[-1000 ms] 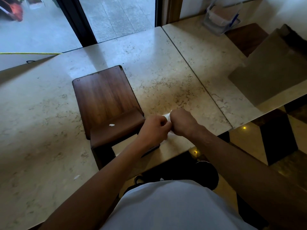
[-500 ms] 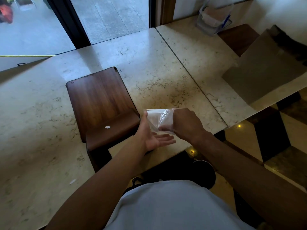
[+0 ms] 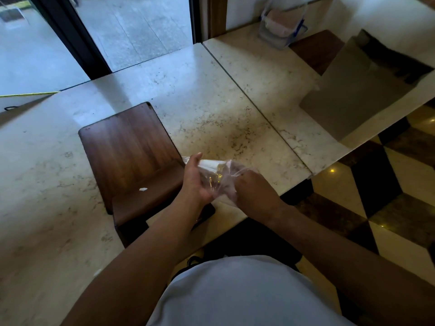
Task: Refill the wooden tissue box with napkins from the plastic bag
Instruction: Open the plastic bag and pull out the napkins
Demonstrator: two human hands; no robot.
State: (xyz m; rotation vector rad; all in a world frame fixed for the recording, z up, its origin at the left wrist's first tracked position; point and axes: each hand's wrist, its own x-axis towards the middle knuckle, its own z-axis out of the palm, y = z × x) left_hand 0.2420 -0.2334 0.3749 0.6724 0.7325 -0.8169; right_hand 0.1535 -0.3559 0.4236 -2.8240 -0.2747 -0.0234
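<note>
Clutching the plastic bag (image 3: 219, 175) of napkins, both hands' grips crowd beside the wooden box (image 3: 131, 161).

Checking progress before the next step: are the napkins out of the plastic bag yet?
No, the white napkins sit inside the clear plastic bag, held between both hands.

There was only one view, from a wide-angle camera worn on the person's head. It looked forward and steeply down over the white shirt (image 3: 247, 292) to the marble worktop (image 3: 211, 97). Both hands were close below the lens, near the middle of the picture: the left hand (image 3: 194, 182) and the right hand (image 3: 253, 191). The glass door (image 3: 131, 31) lay far at 12 o'clock, the tiled floor (image 3: 388, 196) at 3 o'clock. The wide lens bent the straight edges near the borders.
</note>
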